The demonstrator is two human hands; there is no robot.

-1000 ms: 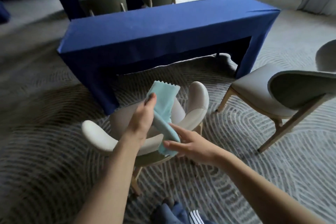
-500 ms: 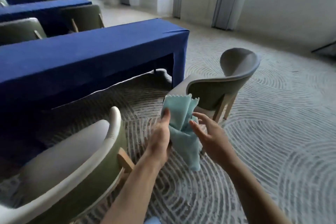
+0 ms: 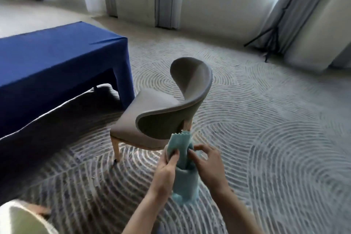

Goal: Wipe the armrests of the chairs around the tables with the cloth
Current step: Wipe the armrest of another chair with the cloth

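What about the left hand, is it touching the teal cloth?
Touching. The head view shows the left hand with its fingers curled round the cloth, pinching a fold near the top.

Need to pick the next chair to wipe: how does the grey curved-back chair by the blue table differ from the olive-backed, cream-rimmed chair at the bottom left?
The grey curved-back chair shows nearly whole; of the olive-backed chair only a corner shows. The grey chair stands just beyond the turquoise cloth; the olive-backed chair sits off to the left. Both have curved upholstered backs.
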